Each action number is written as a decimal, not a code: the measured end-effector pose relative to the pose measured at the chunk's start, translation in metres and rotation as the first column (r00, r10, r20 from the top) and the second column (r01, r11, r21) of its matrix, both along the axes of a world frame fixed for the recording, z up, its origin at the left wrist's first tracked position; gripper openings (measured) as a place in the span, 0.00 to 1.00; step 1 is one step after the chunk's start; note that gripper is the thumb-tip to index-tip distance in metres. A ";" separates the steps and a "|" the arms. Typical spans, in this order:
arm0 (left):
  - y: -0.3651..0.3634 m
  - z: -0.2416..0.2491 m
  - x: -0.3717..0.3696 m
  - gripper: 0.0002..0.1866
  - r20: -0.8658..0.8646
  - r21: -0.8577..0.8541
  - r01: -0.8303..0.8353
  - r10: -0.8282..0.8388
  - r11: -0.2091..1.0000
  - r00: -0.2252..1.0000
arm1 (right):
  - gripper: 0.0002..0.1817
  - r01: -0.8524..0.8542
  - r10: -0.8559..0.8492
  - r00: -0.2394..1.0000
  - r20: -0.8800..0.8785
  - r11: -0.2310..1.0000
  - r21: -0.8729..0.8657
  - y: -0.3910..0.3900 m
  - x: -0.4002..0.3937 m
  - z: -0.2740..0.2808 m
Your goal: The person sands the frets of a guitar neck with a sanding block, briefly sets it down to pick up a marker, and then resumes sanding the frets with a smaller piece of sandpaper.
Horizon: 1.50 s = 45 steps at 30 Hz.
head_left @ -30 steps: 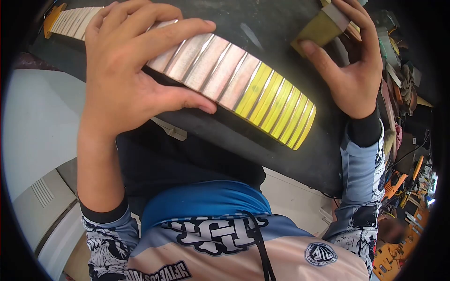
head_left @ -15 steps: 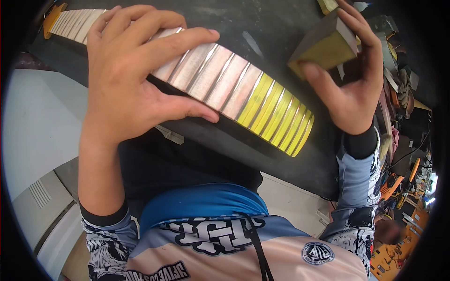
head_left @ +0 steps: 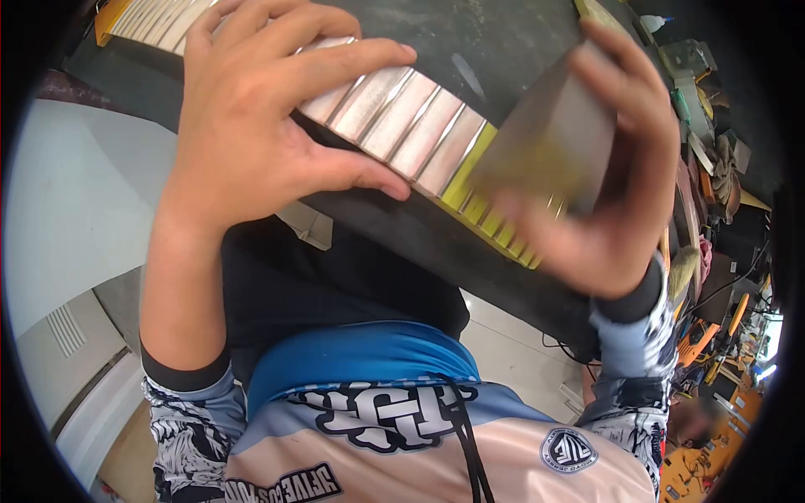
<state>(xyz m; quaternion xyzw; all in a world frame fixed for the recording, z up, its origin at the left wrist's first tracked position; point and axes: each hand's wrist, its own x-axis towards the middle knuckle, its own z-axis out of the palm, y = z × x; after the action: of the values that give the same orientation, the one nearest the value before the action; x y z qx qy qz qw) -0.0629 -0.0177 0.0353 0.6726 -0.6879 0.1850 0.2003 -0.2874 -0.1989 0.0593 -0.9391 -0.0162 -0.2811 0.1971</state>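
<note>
A guitar neck (head_left: 381,113) lies slantwise across the dark bench. Shiny metal frets cross it, with pale strips between them and yellow-green strips at the right end. My left hand (head_left: 251,117) is wrapped over the neck, its thumb along the near edge and its fingers across the top, pressing it from above. In my right hand (head_left: 620,210) is a sanding block (head_left: 553,134), grey-brown on one face and yellowish on another, blurred by motion. The block overlaps the yellow-green strips in this view and hides part of that end.
The dark bench top (head_left: 419,33) spreads behind the neck. Assorted tools and scraps (head_left: 713,159) crowd the far right side. At lower right, an orange board (head_left: 721,453) carries more tools. A white panel (head_left: 84,193) stands at the left.
My right hand has brought the sanding block left and down, from beside the neck to over its yellow-green end. My left hand keeps its hold; the view has shifted slightly.
</note>
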 end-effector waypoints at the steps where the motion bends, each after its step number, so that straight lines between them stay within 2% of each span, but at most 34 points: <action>1: 0.000 -0.001 -0.001 0.46 0.005 -0.006 -0.002 0.002 1.000 1.000 | 0.49 0.110 -0.119 0.992 0.040 0.978 0.179 0.000 0.002 -0.009; 2: -0.001 0.000 0.000 0.46 0.010 -0.014 -0.006 0.006 1.000 1.000 | 0.49 -0.030 0.030 0.999 -0.016 0.999 -0.032 0.001 -0.002 0.004; 3: -0.002 -0.001 0.001 0.45 0.006 -0.025 -0.010 0.011 1.000 1.000 | 0.50 -0.108 0.065 0.984 -0.167 0.958 -0.266 0.011 -0.005 0.021; 5: -0.001 -0.003 0.003 0.43 -0.010 -0.024 -0.002 0.002 1.000 1.000 | 0.49 -0.269 0.269 0.963 -0.005 0.960 -0.083 0.015 0.001 0.002; 6: 0.000 -0.003 0.002 0.41 -0.011 -0.012 0.000 -0.001 1.000 1.000 | 0.47 -0.071 0.068 0.997 0.045 0.996 0.061 0.013 0.004 -0.006; 7: 0.000 -0.002 0.001 0.40 -0.011 -0.005 0.000 0.000 1.000 1.000 | 0.45 0.121 -0.137 0.988 0.067 0.971 0.206 0.010 0.007 -0.009; 8: -0.002 0.000 0.000 0.38 -0.012 0.000 -0.002 0.002 1.000 1.000 | 0.43 0.138 -0.137 0.990 -0.020 0.961 0.240 0.014 0.002 -0.001; 9: -0.003 0.001 0.001 0.38 -0.011 -0.011 -0.012 0.011 1.000 1.000 | 0.43 0.012 -0.039 0.991 -0.127 0.978 -0.207 0.021 -0.006 0.021; 11: -0.002 -0.001 0.000 0.39 -0.019 -0.008 -0.014 0.014 1.000 1.000 | 0.44 -0.018 0.003 0.993 -0.116 0.992 -0.126 0.018 -0.006 0.020; 12: -0.002 -0.001 -0.001 0.44 0.009 0.010 -0.031 0.030 0.999 0.999 | 0.44 -0.029 0.019 0.994 -0.109 0.996 -0.084 0.016 -0.005 0.019; 13: -0.002 -0.002 -0.001 0.45 -0.008 -0.006 -0.021 0.021 1.000 1.000 | 0.45 0.110 -0.107 0.994 -0.034 0.987 0.118 0.006 0.001 0.001; 14: -0.001 -0.004 -0.001 0.46 -0.026 -0.023 -0.015 0.014 1.000 1.000 | 0.45 0.207 -0.190 0.978 -0.081 0.912 0.354 -0.007 0.008 -0.006; 15: 0.000 -0.005 0.000 0.47 -0.044 -0.039 -0.005 0.003 0.999 0.999 | 0.45 0.091 -0.081 0.996 -0.042 0.871 0.483 -0.006 0.008 0.002; 18: 0.001 -0.003 -0.001 0.47 -0.044 -0.022 0.001 -0.002 1.000 0.999 | 0.44 0.161 -0.200 0.968 0.151 0.958 0.239 -0.013 0.016 -0.011; 24: -0.007 0.001 -0.008 0.48 -0.040 0.008 -0.006 0.006 1.000 0.999 | 0.44 0.220 -0.270 0.948 0.166 0.938 0.269 -0.029 0.007 -0.012; 27: -0.011 0.004 -0.012 0.48 -0.043 0.032 -0.011 0.012 0.999 0.999 | 0.44 0.180 -0.206 0.969 0.133 0.966 0.186 -0.048 -0.004 -0.012; 30: -0.014 0.006 -0.015 0.48 -0.047 0.045 -0.012 0.014 0.999 0.999 | 0.44 0.031 -0.065 0.994 0.092 0.943 0.331 -0.050 -0.013 -0.009; 31: -0.015 0.006 -0.015 0.48 -0.049 0.048 -0.013 0.016 0.999 0.999 | 0.46 0.058 -0.072 0.996 0.047 0.968 0.242 -0.041 -0.015 -0.004; 32: -0.015 0.006 -0.015 0.48 -0.048 0.051 -0.013 0.016 0.999 0.999 | 0.47 -0.045 0.045 0.999 0.008 0.997 0.055 -0.039 -0.015 0.004; 33: -0.015 0.005 -0.013 0.49 -0.052 0.058 -0.013 0.016 0.998 0.999 | 0.48 -0.174 0.175 0.981 -0.089 0.985 0.017 -0.023 -0.011 0.020; 35: -0.014 0.006 -0.012 0.48 -0.044 0.063 -0.019 0.022 0.998 0.999 | 0.46 -0.181 0.185 0.982 -0.029 0.978 0.103 -0.012 -0.014 0.008; 37: -0.013 0.005 -0.014 0.47 -0.045 0.063 -0.026 0.029 0.998 0.999 | 0.44 -0.003 0.002 1.000 0.012 0.997 0.082 -0.035 -0.009 0.001; 38: -0.012 0.005 -0.013 0.47 -0.042 0.059 -0.022 0.025 0.998 0.999 | 0.44 0.065 -0.060 0.998 -0.033 0.975 0.213 -0.023 -0.010 0.004; 39: -0.012 0.005 -0.011 0.46 -0.038 0.055 -0.024 0.026 0.998 0.999 | 0.47 -0.086 0.086 0.990 -0.109 0.996 0.005 -0.026 -0.015 0.016; 41: -0.009 0.003 -0.010 0.46 -0.035 0.051 -0.023 0.024 0.998 0.999 | 0.48 -0.164 0.169 0.985 -0.040 0.981 0.107 -0.009 -0.011 0.009; 44: -0.010 0.004 -0.010 0.47 -0.037 0.039 -0.026 0.027 0.999 0.999 | 0.47 -0.026 0.029 0.999 -0.033 0.994 0.109 -0.024 -0.009 0.008; 45: -0.010 0.005 -0.011 0.48 -0.041 0.045 -0.038 0.040 0.998 0.998 | 0.48 -0.107 0.112 0.992 -0.053 0.990 0.092 -0.003 -0.010 0.012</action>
<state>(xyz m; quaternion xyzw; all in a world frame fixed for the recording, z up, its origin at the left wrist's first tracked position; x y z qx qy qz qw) -0.0740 -0.0279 0.0405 0.6939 -0.6742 0.1597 0.1961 -0.2973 -0.2024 0.0716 -0.9348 -0.0494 -0.2430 0.2543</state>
